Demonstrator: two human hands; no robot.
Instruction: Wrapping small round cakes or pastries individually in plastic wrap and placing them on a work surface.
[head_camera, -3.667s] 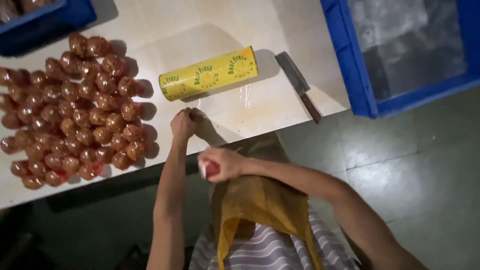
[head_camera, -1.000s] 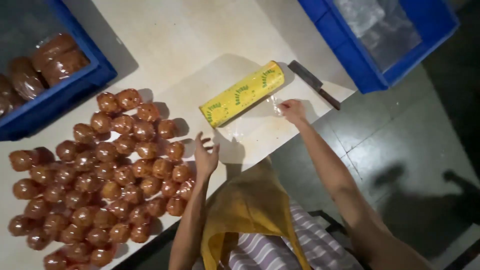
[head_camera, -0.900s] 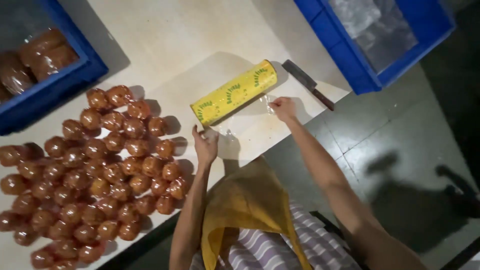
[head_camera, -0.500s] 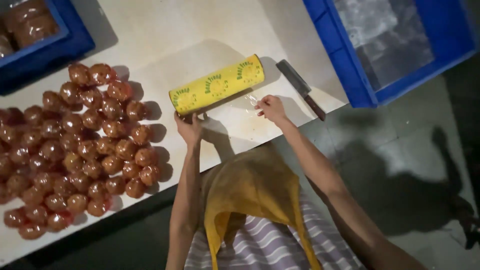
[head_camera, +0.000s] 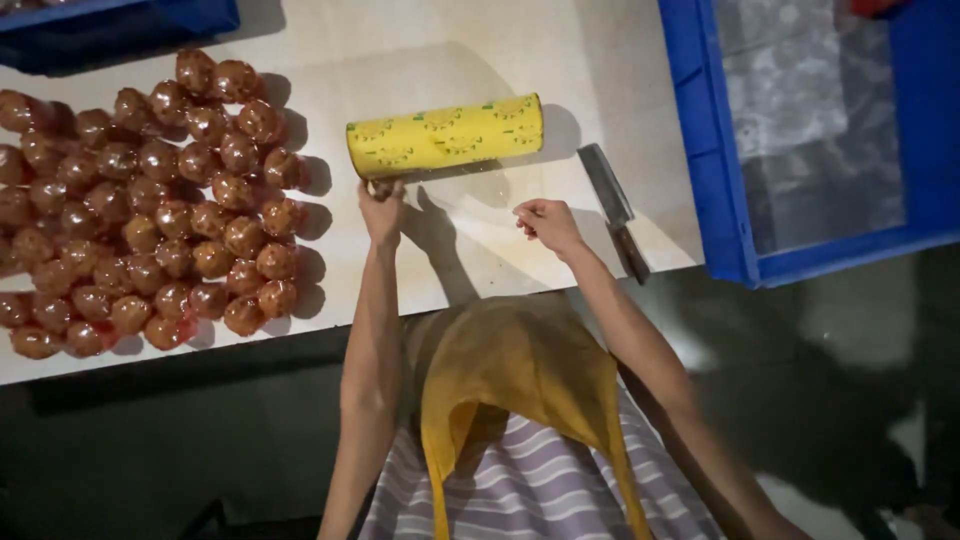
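The yellow roll of cling film (head_camera: 445, 134) lies on its side on the pale table (head_camera: 560, 50), between the heap of wrapped reddish-brown fruits (head_camera: 150, 200) and the cleaver (head_camera: 612, 205) near the blue crate (head_camera: 705, 150). The left hand (head_camera: 381, 208) rests just below the roll's left end, fingers curled and touching it. The right hand (head_camera: 547, 222) sits below the roll's right end, apart from it, fingertips pinched on the clear film sheet (head_camera: 470, 195) drawn out over the table.
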